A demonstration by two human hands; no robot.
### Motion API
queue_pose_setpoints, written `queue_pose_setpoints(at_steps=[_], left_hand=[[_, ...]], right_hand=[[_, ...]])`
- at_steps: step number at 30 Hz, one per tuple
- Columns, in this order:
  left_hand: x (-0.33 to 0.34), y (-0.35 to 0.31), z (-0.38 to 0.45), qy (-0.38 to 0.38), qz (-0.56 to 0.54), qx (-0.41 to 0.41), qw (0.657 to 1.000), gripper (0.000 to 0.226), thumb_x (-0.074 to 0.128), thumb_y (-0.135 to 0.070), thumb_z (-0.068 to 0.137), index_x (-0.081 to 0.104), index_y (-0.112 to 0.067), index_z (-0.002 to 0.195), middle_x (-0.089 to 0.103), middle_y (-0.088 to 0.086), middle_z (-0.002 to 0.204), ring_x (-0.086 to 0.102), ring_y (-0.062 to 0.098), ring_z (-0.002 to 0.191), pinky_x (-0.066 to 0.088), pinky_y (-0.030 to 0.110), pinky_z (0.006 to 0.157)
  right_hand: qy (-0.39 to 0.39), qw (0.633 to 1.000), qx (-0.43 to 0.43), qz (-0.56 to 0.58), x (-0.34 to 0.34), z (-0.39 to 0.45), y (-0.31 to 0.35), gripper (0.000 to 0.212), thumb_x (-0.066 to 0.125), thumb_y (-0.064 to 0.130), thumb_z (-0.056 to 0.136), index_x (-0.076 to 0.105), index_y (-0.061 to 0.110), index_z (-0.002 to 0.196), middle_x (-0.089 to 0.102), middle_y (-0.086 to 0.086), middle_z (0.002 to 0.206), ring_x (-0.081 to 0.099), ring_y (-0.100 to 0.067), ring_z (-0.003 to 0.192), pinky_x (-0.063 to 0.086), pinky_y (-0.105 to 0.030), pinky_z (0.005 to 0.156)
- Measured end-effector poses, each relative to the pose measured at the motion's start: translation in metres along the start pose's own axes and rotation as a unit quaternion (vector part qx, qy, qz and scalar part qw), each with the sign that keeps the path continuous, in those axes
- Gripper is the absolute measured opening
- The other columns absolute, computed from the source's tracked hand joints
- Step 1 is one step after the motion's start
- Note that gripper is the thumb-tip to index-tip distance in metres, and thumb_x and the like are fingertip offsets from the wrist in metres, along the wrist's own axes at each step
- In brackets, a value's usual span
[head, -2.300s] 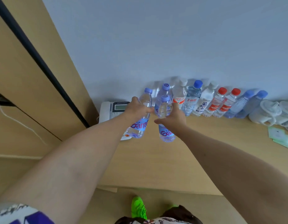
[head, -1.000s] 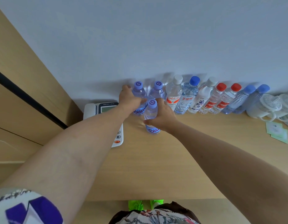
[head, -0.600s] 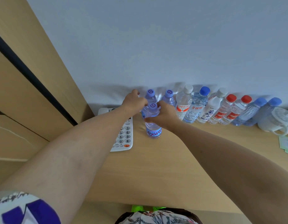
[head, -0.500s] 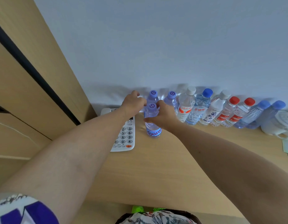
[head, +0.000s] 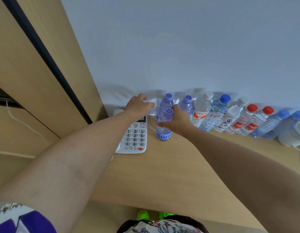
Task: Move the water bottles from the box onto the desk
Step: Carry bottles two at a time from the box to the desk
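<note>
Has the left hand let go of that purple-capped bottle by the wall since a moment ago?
Yes. The left hand has come off the rear purple-capped bottle and now hovers open over the telephone, to the bottle's left.

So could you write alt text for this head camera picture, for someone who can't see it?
A person's right hand grips a purple-capped water bottle standing on a wooden desk, while the open left hand hovers above a white desk phone. A row of bottles with purple, white, blue and red caps lines the wall behind.
</note>
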State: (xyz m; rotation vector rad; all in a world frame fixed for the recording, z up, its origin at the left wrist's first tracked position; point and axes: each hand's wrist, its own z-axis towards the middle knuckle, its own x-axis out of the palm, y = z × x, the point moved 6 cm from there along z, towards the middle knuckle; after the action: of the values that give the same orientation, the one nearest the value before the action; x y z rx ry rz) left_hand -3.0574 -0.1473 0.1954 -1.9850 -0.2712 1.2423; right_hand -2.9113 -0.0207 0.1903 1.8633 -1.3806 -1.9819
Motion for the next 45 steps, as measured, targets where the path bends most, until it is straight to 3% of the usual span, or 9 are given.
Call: queue_pose_setpoints(at_steps=[6, 10, 15, 21, 27, 35, 45], left_hand=[[-0.005, -0.025, -0.018, -0.01, 0.035, 0.069, 0.997, 0.055, 0.063, -0.049, 0.091, 0.055, -0.019, 0.137, 0.052, 0.01, 0.14, 0.051, 0.026, 0.128, 0.038, 0.03, 0.095], [-0.003, -0.058, -0.033, -0.016, 0.067, 0.125, 0.99, 0.056, 0.062, -0.053, 0.09, 0.054, -0.023, 0.136, 0.053, 0.008, 0.137, 0.047, 0.028, 0.129, 0.039, 0.034, 0.098], [0.021, -0.115, -0.059, 0.021, 0.166, 0.2, 0.965, 0.063, 0.063, -0.057, 0.087, 0.052, -0.023, 0.139, 0.052, 0.009, 0.138, 0.045, 0.031, 0.131, 0.043, 0.04, 0.104], [0.088, -0.191, -0.116, 0.054, 0.231, 0.284, 0.929, 0.065, 0.066, -0.059, 0.086, 0.052, -0.024, 0.139, 0.049, 0.01, 0.142, 0.04, 0.032, 0.136, 0.04, 0.042, 0.109], [0.193, -0.282, -0.207, 0.092, 0.26, 0.369, 0.888, 0.066, 0.065, -0.057, 0.088, 0.05, -0.023, 0.143, 0.048, 0.011, 0.146, 0.041, 0.033, 0.137, 0.039, 0.043, 0.111], [0.386, -0.397, -0.394, 0.209, 0.272, 0.471, 0.813, 0.073, 0.067, -0.058, 0.085, 0.044, -0.027, 0.148, 0.045, 0.008, 0.151, 0.038, 0.029, 0.14, 0.038, 0.041, 0.111], [0.566, -0.474, -0.69, 0.359, 0.258, 0.631, 0.638, 0.074, 0.064, -0.056, 0.087, 0.039, -0.03, 0.151, 0.039, 0.002, 0.154, 0.034, 0.024, 0.143, 0.04, 0.043, 0.111]], right_hand=[[-0.017, 1.0, -0.003, -0.024, -0.019, -0.018, 0.004, 0.083, 0.087, 0.041, 0.071, 0.044, 0.013, 0.136, 0.054, -0.001, 0.111, 0.056, -0.024, 0.105, 0.042, -0.034, 0.078], [-0.049, 0.997, 0.011, -0.059, -0.046, -0.036, -0.003, 0.089, 0.086, 0.044, 0.073, 0.042, 0.016, 0.146, 0.059, -0.011, 0.129, 0.055, -0.031, 0.12, 0.041, -0.034, 0.085], [-0.09, 0.993, 0.037, -0.071, -0.091, -0.069, -0.028, 0.079, 0.083, 0.038, 0.076, 0.046, 0.016, 0.142, 0.057, -0.016, 0.128, 0.054, -0.033, 0.12, 0.042, -0.036, 0.089], [-0.136, 0.982, 0.087, -0.098, -0.16, -0.132, -0.086, 0.081, 0.08, 0.042, 0.079, 0.043, 0.019, 0.147, 0.055, -0.014, 0.136, 0.051, -0.032, 0.126, 0.043, -0.039, 0.096], [-0.203, 0.96, 0.169, -0.092, -0.237, -0.247, -0.184, 0.081, 0.08, 0.044, 0.078, 0.044, 0.023, 0.147, 0.056, -0.009, 0.136, 0.051, -0.03, 0.127, 0.044, -0.038, 0.097], [-0.283, 0.901, 0.322, -0.062, -0.326, -0.463, -0.34, 0.088, 0.08, 0.048, 0.079, 0.037, 0.027, 0.153, 0.051, -0.005, 0.145, 0.046, -0.027, 0.135, 0.042, -0.038, 0.103], [-0.398, 0.751, 0.527, -0.014, -0.357, -0.768, -0.458, 0.085, 0.077, 0.051, 0.079, 0.038, 0.028, 0.15, 0.049, -0.006, 0.146, 0.04, -0.028, 0.137, 0.042, -0.042, 0.103]])
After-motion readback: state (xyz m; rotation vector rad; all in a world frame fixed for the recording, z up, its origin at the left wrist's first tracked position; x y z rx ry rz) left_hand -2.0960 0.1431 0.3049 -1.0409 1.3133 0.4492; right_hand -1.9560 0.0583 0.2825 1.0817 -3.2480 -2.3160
